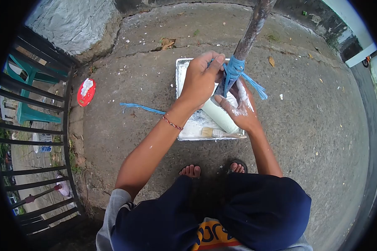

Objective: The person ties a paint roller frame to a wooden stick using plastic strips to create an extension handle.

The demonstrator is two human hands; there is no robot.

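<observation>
Over the tray (pixel 181 75): your left hand (pixel 201 79) pinches string (pixel 234 67) on the pole (pixel 253 25).
Grip: right hand (pixel 242 109) fingers wrap the roller (pixel 222 119).
Progress: wound, ends loose.

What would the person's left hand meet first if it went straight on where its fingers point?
The left hand points rightward, fingertips seemingly pinching the blue plastic string wound round the grey paint-spattered pole; that binding is first, the pole right behind it.
</observation>
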